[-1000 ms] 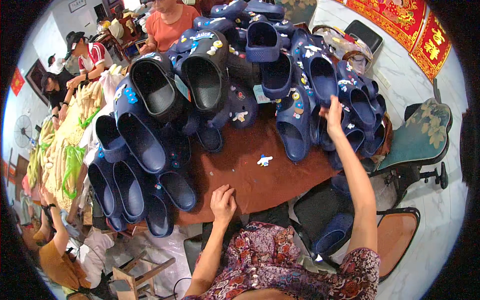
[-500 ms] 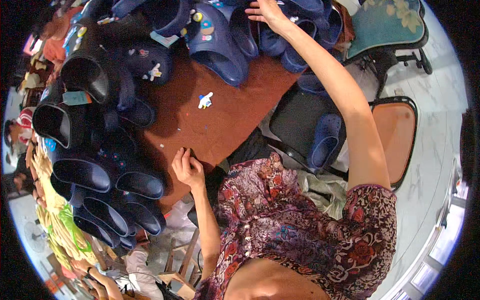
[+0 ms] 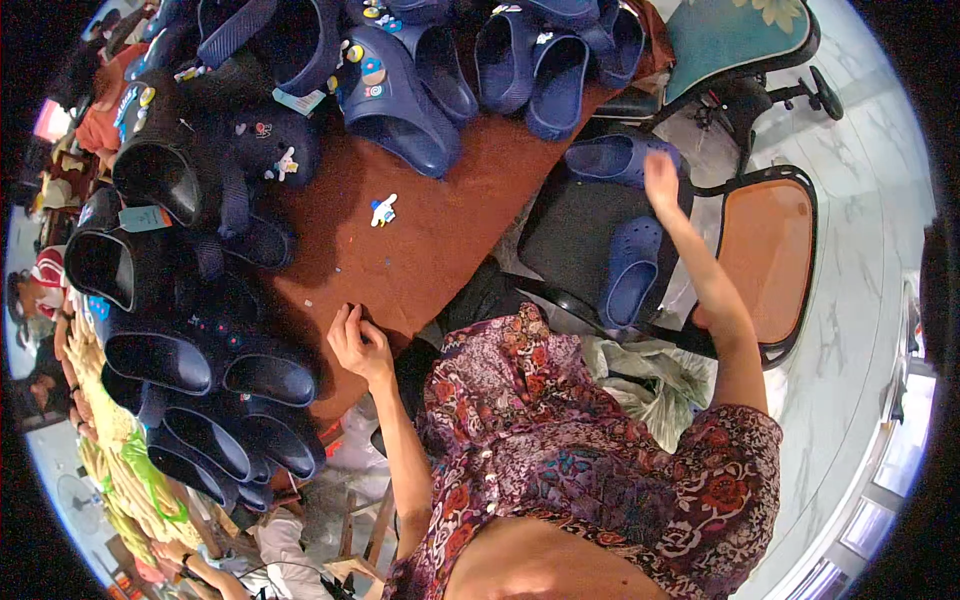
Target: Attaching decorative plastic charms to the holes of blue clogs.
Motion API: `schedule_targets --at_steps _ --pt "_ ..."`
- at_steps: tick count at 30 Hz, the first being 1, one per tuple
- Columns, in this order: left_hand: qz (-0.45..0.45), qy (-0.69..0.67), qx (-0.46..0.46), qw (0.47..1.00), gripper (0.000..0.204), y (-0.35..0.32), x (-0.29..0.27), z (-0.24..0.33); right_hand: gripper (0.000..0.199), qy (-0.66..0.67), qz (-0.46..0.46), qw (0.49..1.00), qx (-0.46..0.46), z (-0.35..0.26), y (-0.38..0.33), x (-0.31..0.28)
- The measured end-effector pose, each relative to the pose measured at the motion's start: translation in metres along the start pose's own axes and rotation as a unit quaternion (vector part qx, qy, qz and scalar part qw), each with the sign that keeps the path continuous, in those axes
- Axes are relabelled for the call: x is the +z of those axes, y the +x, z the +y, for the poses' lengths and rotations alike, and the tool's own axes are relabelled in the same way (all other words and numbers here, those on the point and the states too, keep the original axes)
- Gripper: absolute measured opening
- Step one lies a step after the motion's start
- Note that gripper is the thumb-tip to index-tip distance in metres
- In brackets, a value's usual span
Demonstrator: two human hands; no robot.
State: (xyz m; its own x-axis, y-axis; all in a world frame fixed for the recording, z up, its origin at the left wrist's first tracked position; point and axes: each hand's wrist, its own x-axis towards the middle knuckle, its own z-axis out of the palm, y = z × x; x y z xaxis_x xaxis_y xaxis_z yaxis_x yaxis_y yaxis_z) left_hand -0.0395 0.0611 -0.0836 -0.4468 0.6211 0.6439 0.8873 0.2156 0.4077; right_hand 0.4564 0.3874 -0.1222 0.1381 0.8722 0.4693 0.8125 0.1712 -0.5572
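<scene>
Right hand [image 3: 661, 182] blurred, over the toe end of the upper blue clog [image 3: 605, 156] on the black chair seat [image 3: 570, 235]; cannot tell how far open, or whether it grips. Lower blue clog [image 3: 634, 272] on the same seat, apart. Left hand [image 3: 358, 345] half-open, nothing seen in it, by the brown counter's [image 3: 440, 215] edge. 2 hang tags [image 3: 146, 218] (print too small to read) among piled clogs [image 3: 400, 120], cut off above.

Clogs [image 3: 633, 268] on chair [image 3: 568, 232] beside table [image 3: 440, 225]
</scene>
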Motion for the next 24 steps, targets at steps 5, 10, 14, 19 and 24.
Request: schedule_targets --at_steps 5,10,14,19,24 --pt "0.008 0.007 -0.010 1.000 0.027 -0.005 0.001 -0.006 0.050 -0.147 -0.168 0.974 0.043 0.050 -0.123 -0.027" --pt "0.008 0.002 -0.024 1.000 0.023 -0.005 0.006 -0.008 0.055 -0.124 -0.170 0.972 0.107 0.027 -0.180 -0.046" --pt "0.004 -0.016 -0.001 1.000 0.023 -0.006 0.009 -0.011 0.058 -0.105 -0.141 0.984 -0.007 0.004 -0.194 -0.054" --pt "0.013 -0.009 0.002 1.000 0.021 -0.005 0.005 -0.015 0.031 -0.161 -0.195 0.967 -0.040 0.010 -0.162 -0.070" --pt "0.028 -0.089 -0.022 0.995 0.021 -0.002 0.007 -0.016 0.021 -0.162 -0.166 0.969 -0.081 -0.049 -0.133 -0.073"
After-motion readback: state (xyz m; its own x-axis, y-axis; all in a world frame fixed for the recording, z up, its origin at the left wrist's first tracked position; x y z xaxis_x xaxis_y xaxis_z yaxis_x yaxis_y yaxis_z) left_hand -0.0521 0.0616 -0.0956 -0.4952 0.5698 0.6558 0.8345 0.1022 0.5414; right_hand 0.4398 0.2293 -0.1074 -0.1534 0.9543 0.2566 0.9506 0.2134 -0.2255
